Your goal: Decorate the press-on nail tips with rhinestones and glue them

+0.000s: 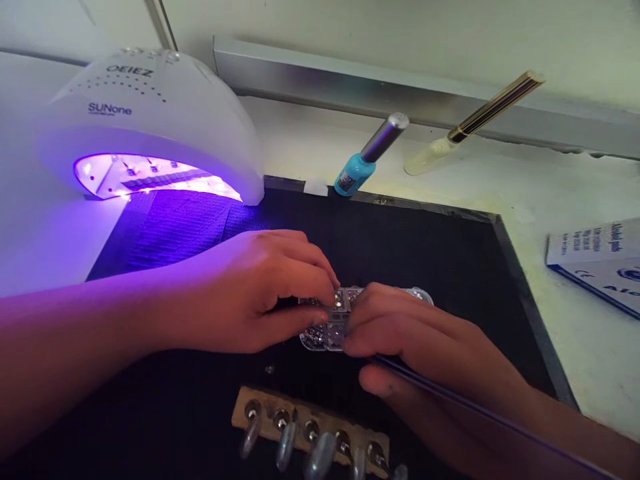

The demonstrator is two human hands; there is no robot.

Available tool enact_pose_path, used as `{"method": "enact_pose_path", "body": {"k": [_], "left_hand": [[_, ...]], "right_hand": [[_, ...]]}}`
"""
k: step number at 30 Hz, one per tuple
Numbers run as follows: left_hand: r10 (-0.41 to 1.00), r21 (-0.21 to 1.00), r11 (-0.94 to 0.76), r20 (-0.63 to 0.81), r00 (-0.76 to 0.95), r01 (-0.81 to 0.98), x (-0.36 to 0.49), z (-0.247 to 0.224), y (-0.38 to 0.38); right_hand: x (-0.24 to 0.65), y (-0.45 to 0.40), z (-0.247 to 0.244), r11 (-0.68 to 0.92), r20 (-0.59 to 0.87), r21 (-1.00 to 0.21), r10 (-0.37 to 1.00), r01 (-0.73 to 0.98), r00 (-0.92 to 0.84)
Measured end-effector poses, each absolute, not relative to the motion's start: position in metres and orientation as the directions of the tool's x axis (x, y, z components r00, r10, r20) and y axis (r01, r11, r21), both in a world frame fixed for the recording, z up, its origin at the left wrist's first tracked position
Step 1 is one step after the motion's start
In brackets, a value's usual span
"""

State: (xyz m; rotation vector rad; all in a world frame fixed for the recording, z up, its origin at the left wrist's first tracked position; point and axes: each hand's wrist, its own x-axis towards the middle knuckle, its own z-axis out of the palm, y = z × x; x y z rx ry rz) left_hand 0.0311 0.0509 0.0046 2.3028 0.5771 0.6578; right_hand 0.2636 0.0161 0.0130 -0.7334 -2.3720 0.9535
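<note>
Fingers (307,283) of the left hand (255,293) are bent, the thumb and forefinger tips close together over the left part of a clear case (336,335), but I cannot tell if they pinch something. Between thumb and forefinger, the right hand (440,340) is pinching a thin dark stick (465,401), and it covers a good part of the same case. This case, having sparkling stones (315,337) in its small compartments, lies on the black mat (425,247), beyond a brown strip (267,403) with nail tips (320,455) and to the right of the lit lamp (185,120).
</note>
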Motion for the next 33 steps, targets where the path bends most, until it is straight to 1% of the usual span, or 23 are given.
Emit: {"method": "enact_pose_path", "body": {"k": [5,11,18,26,28,33], "left_hand": [[0.551,0.699,-0.679,0.281,0.786,0.226,0.0308,0.0047,0.0507],[0.566,0.716,-0.666,0.303,0.766,0.209,0.0306,0.0015,0.0488],[0.559,0.704,-0.671,0.275,0.782,0.232,0.0312,0.0046,0.0508],[0.558,0.696,-0.681,0.294,0.776,0.227,0.0310,0.0043,0.0501],[0.557,0.694,-0.681,0.286,0.780,0.233,0.0308,0.0049,0.0499],[0.552,0.689,-0.683,0.269,0.790,0.243,0.0302,0.0066,0.0508]], "right_hand": [[0.2628,0.0166,0.0137,0.616,0.238,-0.729,0.636,0.298,-0.734],[0.2614,0.0149,0.0121,0.616,0.232,-0.716,0.653,0.328,-0.721],[0.2610,0.0153,0.0112,0.619,0.241,-0.715,0.655,0.325,-0.716],[0.2635,0.0152,0.0125,0.626,0.239,-0.714,0.641,0.315,-0.730],[0.2638,0.0154,0.0127,0.614,0.220,-0.719,0.646,0.326,-0.731],[0.2632,0.0162,0.0140,0.613,0.233,-0.726,0.644,0.310,-0.729]]}}
